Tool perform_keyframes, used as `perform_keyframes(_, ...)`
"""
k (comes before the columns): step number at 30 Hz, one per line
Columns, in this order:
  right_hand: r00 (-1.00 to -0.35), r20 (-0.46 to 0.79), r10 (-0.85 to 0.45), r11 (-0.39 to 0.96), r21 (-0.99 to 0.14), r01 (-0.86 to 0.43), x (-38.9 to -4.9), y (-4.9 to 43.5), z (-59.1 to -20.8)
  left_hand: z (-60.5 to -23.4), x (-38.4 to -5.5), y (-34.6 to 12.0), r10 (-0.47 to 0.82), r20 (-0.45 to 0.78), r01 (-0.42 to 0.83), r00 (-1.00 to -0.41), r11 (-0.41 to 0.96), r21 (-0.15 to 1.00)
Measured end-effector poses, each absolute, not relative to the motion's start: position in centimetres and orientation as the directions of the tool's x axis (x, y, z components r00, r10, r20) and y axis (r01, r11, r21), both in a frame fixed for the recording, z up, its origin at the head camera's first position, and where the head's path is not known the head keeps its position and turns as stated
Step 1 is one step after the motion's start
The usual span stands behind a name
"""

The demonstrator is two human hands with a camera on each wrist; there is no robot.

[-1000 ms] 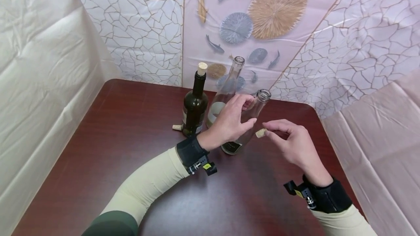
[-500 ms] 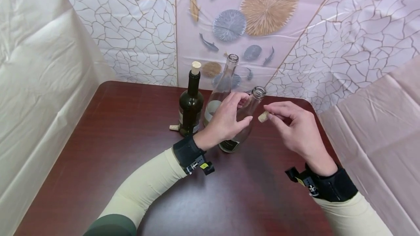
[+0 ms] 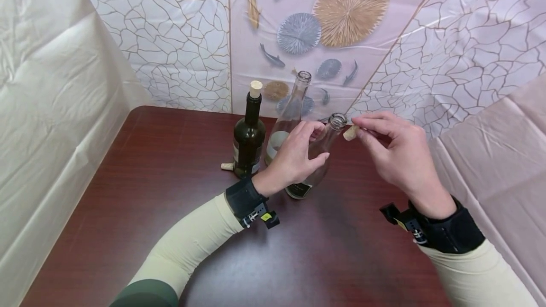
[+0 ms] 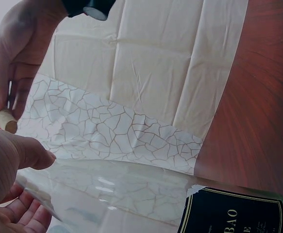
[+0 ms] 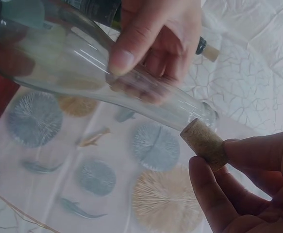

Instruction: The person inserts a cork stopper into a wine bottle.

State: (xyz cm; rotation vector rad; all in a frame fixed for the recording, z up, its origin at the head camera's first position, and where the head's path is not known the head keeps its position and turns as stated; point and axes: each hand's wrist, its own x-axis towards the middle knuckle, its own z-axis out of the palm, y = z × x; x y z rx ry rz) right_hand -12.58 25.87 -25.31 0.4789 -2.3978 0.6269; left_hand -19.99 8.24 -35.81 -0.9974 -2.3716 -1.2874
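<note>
Left wrist view: black label [image 4: 236, 211] on clear bottle [image 4: 117, 189], letters "BAO" and "E" legible, turned sideways; smaller print illegible.

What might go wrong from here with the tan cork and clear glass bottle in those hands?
The small tan cork could slip and drop, since the bare right hand pinches it only by thumb and fingertips. The clear glass bottle with the black label might tip if pushed sideways while the bare left hand round it loosens. It could knock the clear glass bottle with the pale label close by.
</note>
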Motion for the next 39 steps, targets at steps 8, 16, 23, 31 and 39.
perform_keyframes(8,-0.728,0.651,-0.216,0.832,-0.267,-0.486,-12.9,25.6,-23.7,-35.8,-20.0,8.3,0.448,0.511,0.673,-0.734,0.379,0.635)
perform_keyframes(16,-0.72,0.657,-0.224,0.839,-0.247,-0.486,-13.4,25.2,-22.4,-35.9,-20.0,8.2,0.45,0.498,0.664,-0.742,0.389,0.638)
perform_keyframes(23,-0.73,0.643,-0.232,0.848,-0.235,-0.476,-14.0,24.6,-22.1,-36.0,-20.0,8.2,0.453,0.498,0.666,-0.739,0.385,0.639)
perform_keyframes(31,-0.736,0.631,-0.246,0.852,-0.221,-0.474,-14.5,23.9,-22.0,-36.0,-20.0,8.2,0.453,0.499,0.666,-0.739,0.379,0.642)
perform_keyframes(39,-0.747,0.606,-0.275,0.857,-0.198,-0.476,-14.7,23.6,-21.8,-36.2,-20.0,8.2,0.453,0.508,0.673,-0.733,0.377,0.636)
